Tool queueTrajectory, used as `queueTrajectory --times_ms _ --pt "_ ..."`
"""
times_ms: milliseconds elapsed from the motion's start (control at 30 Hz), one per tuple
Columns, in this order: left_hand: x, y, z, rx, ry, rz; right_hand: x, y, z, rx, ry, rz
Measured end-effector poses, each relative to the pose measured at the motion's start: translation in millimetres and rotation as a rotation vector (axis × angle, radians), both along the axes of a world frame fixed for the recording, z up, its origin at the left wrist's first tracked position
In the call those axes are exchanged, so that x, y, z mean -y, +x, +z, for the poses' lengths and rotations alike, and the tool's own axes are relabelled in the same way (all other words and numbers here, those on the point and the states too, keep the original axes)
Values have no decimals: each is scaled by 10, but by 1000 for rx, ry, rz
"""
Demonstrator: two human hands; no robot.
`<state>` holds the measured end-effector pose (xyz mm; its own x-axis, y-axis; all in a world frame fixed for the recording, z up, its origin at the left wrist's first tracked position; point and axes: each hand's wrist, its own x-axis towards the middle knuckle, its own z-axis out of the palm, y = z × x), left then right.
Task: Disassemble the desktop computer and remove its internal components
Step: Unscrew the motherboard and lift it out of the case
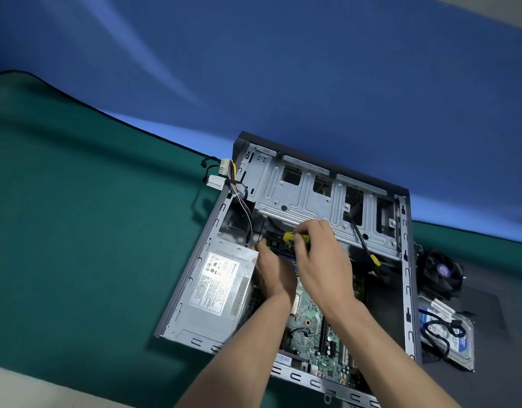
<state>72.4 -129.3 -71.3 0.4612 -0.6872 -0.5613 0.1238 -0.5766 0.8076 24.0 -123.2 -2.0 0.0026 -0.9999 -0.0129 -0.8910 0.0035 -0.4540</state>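
An open desktop case (195, 260) lies on its side on a green mat. Inside it I see the silver power supply (215, 290) at the left, the green motherboard (309, 328) in the middle and an empty metal drive cage (306, 192) at the far end. My right hand (321, 260) grips a yellow-and-black screwdriver (290, 237) over the far part of the motherboard. My left hand (273, 270) reaches in just left of it, fingers down beside the power supply; what they touch is hidden.
A bundle of power cables with white connectors (224, 175) hangs out over the case's far-left corner. To the right, on a dark panel (486, 307), lie a black cooler fan (440, 272) and a hard drive (451, 340) with a black cable on it. A blue backdrop rises behind the mat.
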Motion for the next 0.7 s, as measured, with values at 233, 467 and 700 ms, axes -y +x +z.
queueTrajectory --times_ms 233,467,700 --pt "13 31 6 119 -31 -82 -37 5 -15 8 -28 -37" --pt "159 74 -120 231 58 -192 -48 -4 -26 44 -15 -36" --pt "292 81 -243 308 20 -248 -86 -39 -81 150 -23 -49"
